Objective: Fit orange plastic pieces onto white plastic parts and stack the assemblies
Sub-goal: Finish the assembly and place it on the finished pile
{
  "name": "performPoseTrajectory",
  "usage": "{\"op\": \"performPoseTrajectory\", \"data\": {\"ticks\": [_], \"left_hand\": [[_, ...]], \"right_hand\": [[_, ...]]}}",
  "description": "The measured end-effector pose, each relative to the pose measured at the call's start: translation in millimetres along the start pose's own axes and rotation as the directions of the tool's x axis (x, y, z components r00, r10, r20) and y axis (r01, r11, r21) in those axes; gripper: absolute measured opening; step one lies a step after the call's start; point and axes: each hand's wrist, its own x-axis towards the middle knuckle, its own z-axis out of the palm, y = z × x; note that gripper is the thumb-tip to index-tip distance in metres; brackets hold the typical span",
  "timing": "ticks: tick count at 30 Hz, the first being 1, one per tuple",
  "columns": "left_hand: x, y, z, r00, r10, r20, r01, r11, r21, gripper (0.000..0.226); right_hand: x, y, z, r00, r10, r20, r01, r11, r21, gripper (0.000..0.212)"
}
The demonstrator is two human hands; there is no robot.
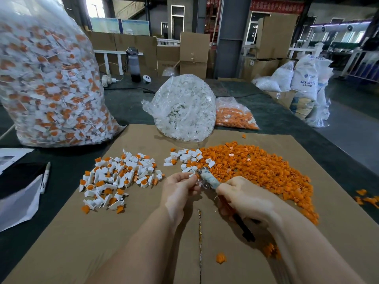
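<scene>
1. Cardboard sheet (143, 232) – brown, matt, a rough seam down its middle.
2. Loose orange pieces (256, 169) – moulded plastic, smooth, slight sheen.
3. Assembled white-and-orange parts (117, 177) – smooth plastic.
4. Three bags, large (51, 78), white-filled (184, 107), orange-filled (235, 115) – clear plastic film, glossy, crinkled.
5. Tool (207, 177) in right hand (246, 197) – shiny metal tip, head wrapped in dull whitish tape, black handle.
6. Table cover (127, 103) – dark, matt, cloth-like.
</scene>
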Motion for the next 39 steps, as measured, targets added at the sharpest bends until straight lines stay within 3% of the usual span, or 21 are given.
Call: {"op": "performPoseTrajectory", "data": {"ticks": [10, 16, 32, 36, 39], "left_hand": [[5, -2, 1, 0.998, -0.032, -0.049, 0.033, 0.999, 0.022, 0.017], [2, 0, 0, 0.998, -0.037, -0.043, 0.037, 0.999, 0.008, 0.018], [-1, 0, -1, 0.999, -0.008, -0.049, 0.01, 0.999, 0.033, 0.008], [-1, -3, 1, 0.998, 0.021, -0.066, -0.023, 0.999, -0.024, 0.007], [-4, -8, 1, 0.995, 0.096, -0.038, -0.093, 0.993, 0.07, 0.01]], "right_hand": [[-2, -2, 0, 0.995, -0.009, 0.097, 0.006, 0.999, 0.033, 0.029], [7, 1, 11, 1.0, -0.031, -0.006, 0.031, 0.999, -0.036, 0.017], [10, 14, 23, 0.982, -0.074, -0.175, 0.054, 0.992, -0.115, 0.023], [9, 23, 9, 0.935, -0.097, -0.34, 0.029, 0.979, -0.2, 0.029], [15, 38, -4, 0.827, -0.123, -0.548, -0.108, 0.923, -0.37, 0.033]]}}
